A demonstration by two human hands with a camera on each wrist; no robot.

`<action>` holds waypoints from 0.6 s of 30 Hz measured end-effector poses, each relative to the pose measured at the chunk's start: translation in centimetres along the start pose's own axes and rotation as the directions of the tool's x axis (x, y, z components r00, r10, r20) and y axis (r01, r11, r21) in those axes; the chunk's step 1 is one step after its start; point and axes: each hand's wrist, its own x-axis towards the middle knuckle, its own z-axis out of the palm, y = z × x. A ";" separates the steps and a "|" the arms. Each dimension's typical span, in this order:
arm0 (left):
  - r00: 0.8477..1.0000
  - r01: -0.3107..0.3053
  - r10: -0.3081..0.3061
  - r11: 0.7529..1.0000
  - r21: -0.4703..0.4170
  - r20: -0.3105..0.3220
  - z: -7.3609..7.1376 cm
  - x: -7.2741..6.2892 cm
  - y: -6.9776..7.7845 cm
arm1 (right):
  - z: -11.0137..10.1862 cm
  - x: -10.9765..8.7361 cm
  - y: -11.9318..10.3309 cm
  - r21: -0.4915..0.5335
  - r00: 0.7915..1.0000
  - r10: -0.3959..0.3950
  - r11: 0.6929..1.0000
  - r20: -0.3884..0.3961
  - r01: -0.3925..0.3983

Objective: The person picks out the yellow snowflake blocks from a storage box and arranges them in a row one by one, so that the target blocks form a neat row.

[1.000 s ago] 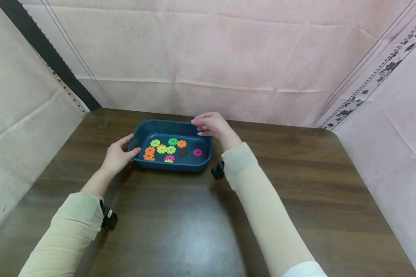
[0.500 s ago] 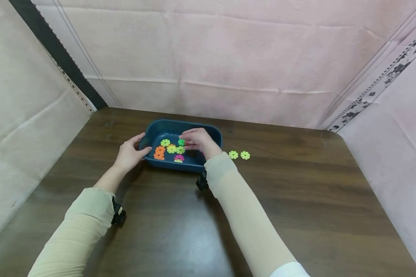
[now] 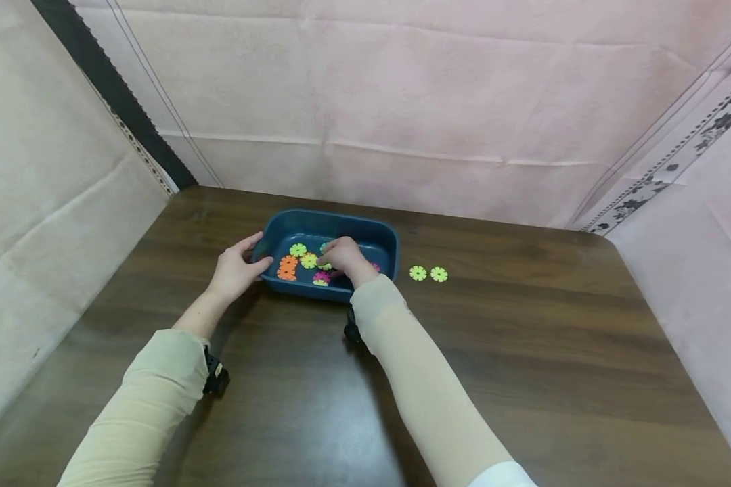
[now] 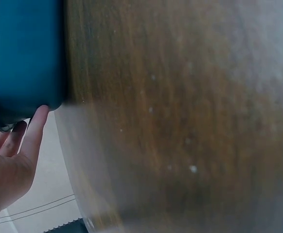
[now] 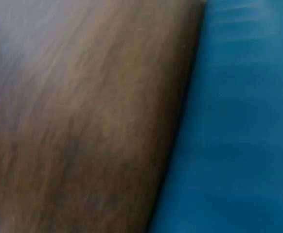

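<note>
A dark blue plastic tub (image 3: 374,237) sits toward the back of the table, holding several small flower-shaped discs. Orange discs (image 3: 287,268) lie at its left end, near a yellow disc (image 3: 308,261) and a pink disc (image 3: 321,276). My left hand (image 3: 234,272) holds the tub's left end, thumb by the front rim and fingers at the back corner. Reaching inside, my right hand (image 3: 344,260) has its fingertips down at a yellow-green disc (image 3: 325,266); I cannot tell whether they pinch it. The right wrist view shows only table and the tub's wall (image 5: 238,126).
Two yellow-green discs, a left one (image 3: 417,273) and a right one (image 3: 438,274), lie side by side on the wooden table (image 3: 524,325) just right of the tub. Pale cloth (image 3: 402,101) hangs behind the table and along both sides.
My right hand has moved from above the tub's back right rim down among the discs inside. Two yellow-green discs on the table, hidden at first, now show. The left hand keeps its hold.
</note>
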 end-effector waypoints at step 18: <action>1.000 0.010 -0.010 1.000 -0.016 -0.009 0.0 -0.1 0.3 | 0.9 0.6 0.3 -0.406 0.975 -0.018 0.910 -0.223 -0.076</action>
